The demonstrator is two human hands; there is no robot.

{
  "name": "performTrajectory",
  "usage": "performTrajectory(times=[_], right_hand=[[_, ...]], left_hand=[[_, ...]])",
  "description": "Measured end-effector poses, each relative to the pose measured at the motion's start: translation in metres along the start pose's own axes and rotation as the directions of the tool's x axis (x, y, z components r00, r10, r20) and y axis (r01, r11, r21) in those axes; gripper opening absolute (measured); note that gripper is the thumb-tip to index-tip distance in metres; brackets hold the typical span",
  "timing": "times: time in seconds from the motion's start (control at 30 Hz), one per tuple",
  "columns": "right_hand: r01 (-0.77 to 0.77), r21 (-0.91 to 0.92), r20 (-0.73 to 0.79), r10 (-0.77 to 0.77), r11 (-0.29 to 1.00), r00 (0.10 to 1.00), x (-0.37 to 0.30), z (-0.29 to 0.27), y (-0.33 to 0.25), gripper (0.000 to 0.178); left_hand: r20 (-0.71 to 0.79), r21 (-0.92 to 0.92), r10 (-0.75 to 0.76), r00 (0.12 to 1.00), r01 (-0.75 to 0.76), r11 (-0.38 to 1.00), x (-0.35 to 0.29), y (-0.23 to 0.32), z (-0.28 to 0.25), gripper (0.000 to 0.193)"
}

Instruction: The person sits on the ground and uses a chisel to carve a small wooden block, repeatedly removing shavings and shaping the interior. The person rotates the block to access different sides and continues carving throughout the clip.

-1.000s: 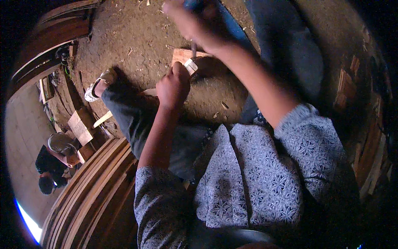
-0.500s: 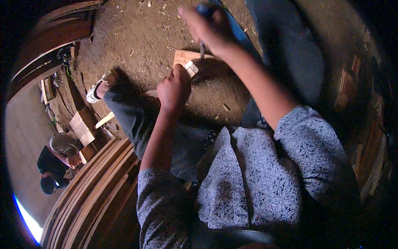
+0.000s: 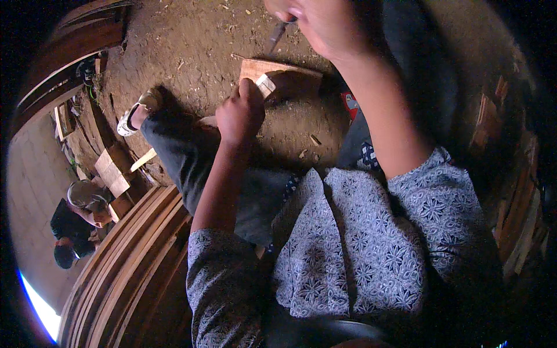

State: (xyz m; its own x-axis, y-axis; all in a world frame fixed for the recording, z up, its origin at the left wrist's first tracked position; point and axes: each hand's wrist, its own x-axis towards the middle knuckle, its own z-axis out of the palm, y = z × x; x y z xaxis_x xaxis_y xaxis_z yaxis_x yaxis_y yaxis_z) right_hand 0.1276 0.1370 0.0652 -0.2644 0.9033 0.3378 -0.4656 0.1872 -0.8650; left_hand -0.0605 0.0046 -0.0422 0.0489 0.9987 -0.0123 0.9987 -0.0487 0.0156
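Note:
My left hand (image 3: 241, 113) is closed around a piece of wood, and its pale, cut end (image 3: 266, 86) sticks out past the thumb side. Just beyond it, a flat reddish-brown board (image 3: 301, 72) rests on the dirt ground, partly in shadow. Raised at the top edge, my right hand (image 3: 333, 26) is closed on a narrow, dark metal tool (image 3: 276, 39). Its blade slants down toward the board, apart from the wood; its grip is mostly hidden by my fingers, so its exact kind is unclear.
Long planks (image 3: 125, 255) are stacked at the lower left. Beyond them another person (image 3: 72, 232) bends over a wooden block (image 3: 120, 207). My sandalled foot (image 3: 130, 119) is at the left. Offcuts (image 3: 484, 122) lie at the right; wood chips dot the dirt.
My right hand has lifted up and to the right with the tool, whose blade has come away from beside the wood. My left hand keeps its hold, nearly in place.

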Motion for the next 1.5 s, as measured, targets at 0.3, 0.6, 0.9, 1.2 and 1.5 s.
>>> performTrajectory(times=[0.3,0.6,0.9,1.2,1.5], right_hand=[[0.079,-0.095,-0.086,-0.087,0.992,0.992,0.002,-0.029,0.101,0.039],[0.004,-0.246,-0.011,-0.007,0.969,1.0,-0.003,-0.001,0.059,0.05],[-0.042,-0.435,-0.076,0.01,0.9,0.997,-0.034,0.008,0.12,0.039],[-0.244,0.17,0.115,0.226,0.955,0.967,0.003,-0.029,0.028,0.045],[-0.138,0.478,0.178,0.058,0.867,0.982,-0.022,-0.029,0.038,0.037]], left_hand=[[0.009,0.024,-0.027,1.0,0.027,0.999,0.005,0.007,0.001,0.012],[0.055,0.049,-0.034,0.998,0.031,0.998,0.008,0.003,0.004,0.013],[0.037,0.026,0.013,0.999,-0.014,1.0,0.01,0.012,-0.002,0.015],[-0.059,0.087,0.192,0.98,-0.186,0.979,-0.004,-0.01,-0.011,0.019],[-0.2,0.114,0.403,0.893,-0.387,0.915,0.005,-0.044,0.0,0.028]])
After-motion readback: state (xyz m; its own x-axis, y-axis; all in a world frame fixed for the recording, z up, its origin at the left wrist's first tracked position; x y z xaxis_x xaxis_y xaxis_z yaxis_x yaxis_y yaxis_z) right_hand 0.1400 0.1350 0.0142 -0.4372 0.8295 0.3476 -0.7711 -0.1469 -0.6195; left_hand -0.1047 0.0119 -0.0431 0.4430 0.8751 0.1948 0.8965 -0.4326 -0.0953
